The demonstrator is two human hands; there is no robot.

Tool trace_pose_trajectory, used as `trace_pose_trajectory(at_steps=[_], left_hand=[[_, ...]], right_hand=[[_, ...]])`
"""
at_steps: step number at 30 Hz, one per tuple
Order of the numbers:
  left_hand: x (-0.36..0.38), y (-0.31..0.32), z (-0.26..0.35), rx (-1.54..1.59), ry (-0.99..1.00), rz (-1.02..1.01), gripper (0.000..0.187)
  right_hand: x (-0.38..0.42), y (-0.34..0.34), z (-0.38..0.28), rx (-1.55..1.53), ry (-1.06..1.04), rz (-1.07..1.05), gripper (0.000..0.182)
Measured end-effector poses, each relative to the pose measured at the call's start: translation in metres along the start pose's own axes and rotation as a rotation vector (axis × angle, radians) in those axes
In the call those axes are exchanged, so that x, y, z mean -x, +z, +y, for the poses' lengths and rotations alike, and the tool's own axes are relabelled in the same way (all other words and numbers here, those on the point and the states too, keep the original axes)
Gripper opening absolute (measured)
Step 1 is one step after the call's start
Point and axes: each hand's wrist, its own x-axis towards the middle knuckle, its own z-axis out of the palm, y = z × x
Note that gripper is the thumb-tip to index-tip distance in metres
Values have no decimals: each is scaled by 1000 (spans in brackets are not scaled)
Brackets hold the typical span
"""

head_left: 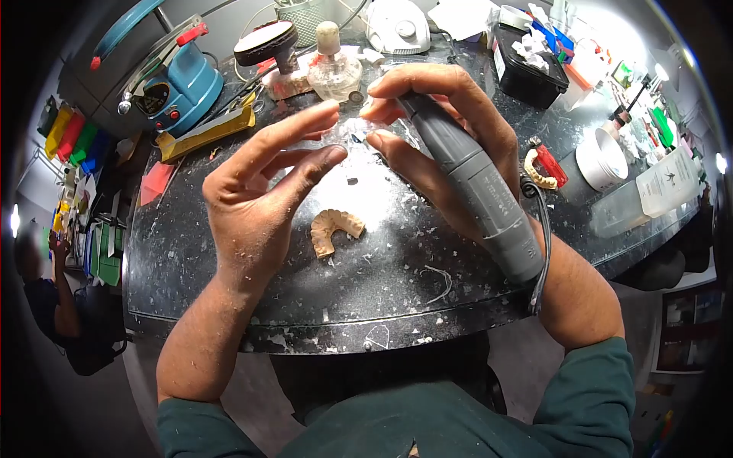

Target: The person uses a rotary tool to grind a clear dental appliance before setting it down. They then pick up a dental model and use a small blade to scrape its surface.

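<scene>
My right hand (450, 145) is closed around a dark grey handpiece (481, 187), tilted with its narrow nose toward the far left and its cord hanging by my wrist. Its tip is hard to make out; a small round grey piece (356, 97) shows near those fingertips. My left hand (263, 172) faces it, thumb and fingers apart, with nothing visible between them. Below on the bench lies a cream horseshoe-shaped dental model (336, 230). A small dark bit (352, 181) rests beyond it in the bright light.
The dusty black bench (229, 282) carries a glass spirit burner (334, 72), a black box (528, 65) and a blue machine (187, 84). At right are another dental model with a red part (546, 168), a white tub (602, 159) and a clear bottle (649, 195). Another person (65, 305) sits far left.
</scene>
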Motion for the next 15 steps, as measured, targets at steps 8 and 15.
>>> trace_pose_trajectory(at_steps=[8, 15], left_hand=[[0, -10, -1, -127, 22, 48, 20], [-4, -12, -8, -255, 175, 82, 20]], right_hand=[[3, 4, -3, -94, 90, 19, 40], [-4, -1, -21, -63, 278, 51, 32]])
